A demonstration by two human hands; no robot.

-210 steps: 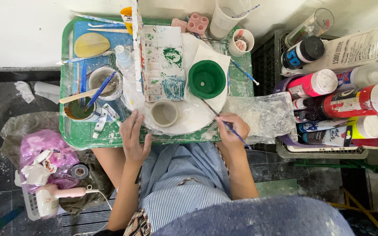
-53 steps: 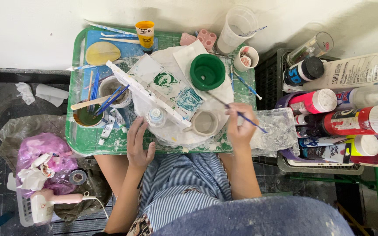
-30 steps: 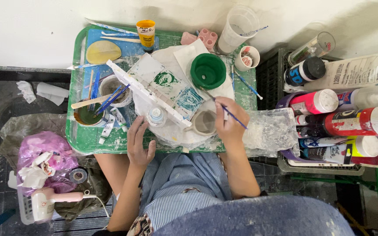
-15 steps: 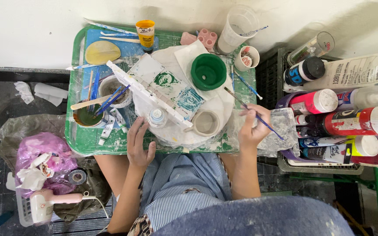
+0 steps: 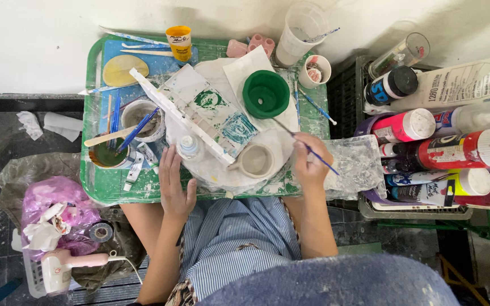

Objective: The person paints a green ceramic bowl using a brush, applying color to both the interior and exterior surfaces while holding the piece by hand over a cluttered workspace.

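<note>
Head view, looking straight down, showed me a green tray [image 5: 94, 187] across the lap. My right hand [image 5: 311, 163] was pinched shut on a thin blue-handled brush [image 5: 307, 148], its tip reaching up toward the green pot [image 5: 266, 93] near the tray's far edge. The grip was pencil-like, I judged, for fine control at the tip. My left hand [image 5: 176, 190] lay flat and open at the tray's near edge, fingers spread beside a small clear bottle [image 5: 189, 147], holding nothing; it looked placed to steady the tray.

Between the hands sat a small unpainted clay cup [image 5: 256, 160] on a round white board [image 5: 211, 170], close to the near edge. A long white palette [image 5: 197, 110] smeared with green ran diagonally from the far left toward the middle, and it crowded the space left of the green pot. At the left edge stood a jar of dirty water [image 5: 140, 116] stuffed with blue brushes, and a yellow paint jar [image 5: 179, 42] stood at the far edge. Off the right edge, a crumpled plastic sheet [image 5: 358, 167] lay under my wrist, and a crate of paint bottles [image 5: 443, 150] stood beyond it.
</note>
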